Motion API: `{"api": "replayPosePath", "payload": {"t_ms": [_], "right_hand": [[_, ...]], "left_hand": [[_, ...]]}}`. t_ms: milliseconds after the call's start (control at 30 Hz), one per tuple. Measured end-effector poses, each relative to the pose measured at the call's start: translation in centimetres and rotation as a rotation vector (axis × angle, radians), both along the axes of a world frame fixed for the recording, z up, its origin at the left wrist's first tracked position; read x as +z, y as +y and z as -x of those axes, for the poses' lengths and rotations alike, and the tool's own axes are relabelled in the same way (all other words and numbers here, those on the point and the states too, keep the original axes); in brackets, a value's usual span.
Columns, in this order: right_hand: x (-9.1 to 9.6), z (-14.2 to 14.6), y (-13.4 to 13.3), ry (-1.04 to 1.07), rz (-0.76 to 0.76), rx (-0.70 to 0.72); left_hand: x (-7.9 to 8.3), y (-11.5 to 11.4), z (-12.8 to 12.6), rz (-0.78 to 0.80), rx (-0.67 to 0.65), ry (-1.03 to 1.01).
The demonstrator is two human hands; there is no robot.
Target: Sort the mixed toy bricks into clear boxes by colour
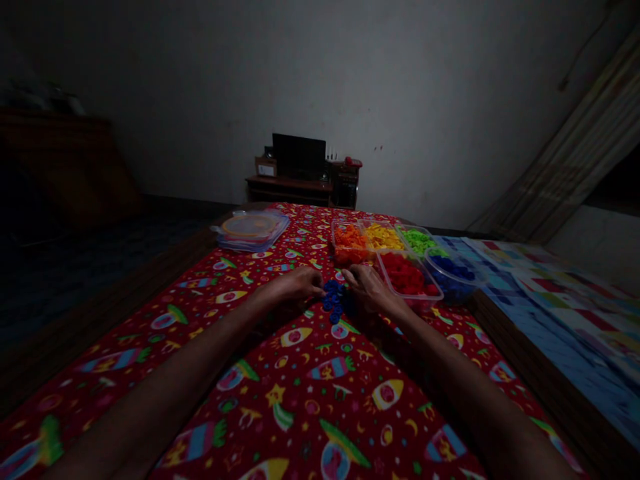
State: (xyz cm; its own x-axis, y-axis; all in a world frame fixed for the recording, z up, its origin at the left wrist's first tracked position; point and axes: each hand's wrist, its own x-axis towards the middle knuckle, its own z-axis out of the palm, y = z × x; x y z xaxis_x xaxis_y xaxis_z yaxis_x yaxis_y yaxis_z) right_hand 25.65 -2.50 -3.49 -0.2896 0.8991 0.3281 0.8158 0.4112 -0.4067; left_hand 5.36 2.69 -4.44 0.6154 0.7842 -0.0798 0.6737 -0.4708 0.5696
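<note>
Both my arms reach forward over a red cloth [300, 387] printed with rockets and stars. My left hand [295, 285] and my right hand [367, 288] rest on either side of a small pile of blue plastic pieces [334, 299], fingertips touching its edges. The fingers of both hands are curled down toward the pile; in the dim light I cannot see whether either holds a piece.
Clear tubs stand just beyond my right hand: red pieces [407, 273], orange [349, 241], yellow [383, 237], green [419, 240] and blue [454, 272]. A stack of lids [250, 229] lies at the far left. A checked mat [550, 300] lies to the right. A low desk with a monitor [299, 159] stands against the wall.
</note>
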Motion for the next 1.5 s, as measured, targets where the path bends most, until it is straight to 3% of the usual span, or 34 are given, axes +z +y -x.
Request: {"api": "replayPosePath", "payload": {"t_ms": [100, 233, 333, 433, 500, 600, 700, 800, 867, 1133, 1300, 1367, 1500], "right_hand": [[-0.2, 0.1, 0.3, 0.031, 0.011, 0.009], [-0.6, 0.1, 0.4, 0.118, -0.029, 0.108], [-0.6, 0.4, 0.3, 0.167, -0.032, 0.222], [-0.5, 0.6, 0.2, 0.154, -0.030, 0.301], [-0.4, 0.4, 0.3, 0.147, -0.049, 0.283], [-0.2, -0.3, 0.9, 0.142, -0.094, 0.150], [0.0, -0.8, 1.4, 0.117, -0.123, 0.062], [0.1, -0.7, 1.5, 0.123, -0.136, 0.065], [0.1, -0.5, 1.3, 0.134, -0.139, 0.079], [0.0, -0.3, 1.1, 0.152, -0.092, 0.116], [0.6, 0.2, 0.9, 0.298, 0.062, 0.079], [0.7, 0.6, 0.8, 0.467, 0.235, 0.062], [0.6, 1.4, 0.5, 1.009, 0.699, 0.062]], "left_hand": [[-0.3, 0.5, 0.1, -0.017, 0.074, -0.054], [-0.9, 1.4, -0.2, 0.046, 0.175, -0.369], [-0.8, 0.8, -1.2, 0.112, 0.215, -0.575], [-0.4, -0.3, -2.2, 0.112, 0.191, -0.637], [-0.2, -0.8, -2.6, 0.061, 0.191, -0.615], [-0.4, -0.6, -2.2, -0.183, 0.203, -0.486], [-1.3, 0.3, -1.5, -0.374, 0.090, -0.312], [-1.9, 0.9, -1.2, -0.345, -0.067, -0.210], [-1.7, 0.8, -1.2, -0.303, -0.098, -0.166], [-0.6, 0.1, -0.8, -0.218, 0.027, -0.045], [0.2, 0.3, -0.8, -0.177, 0.151, -0.153], [1.1, 0.0, -1.1, -0.200, 0.183, -0.268], [2.6, -1.5, -2.2, -0.304, 0.159, -0.373]]}}
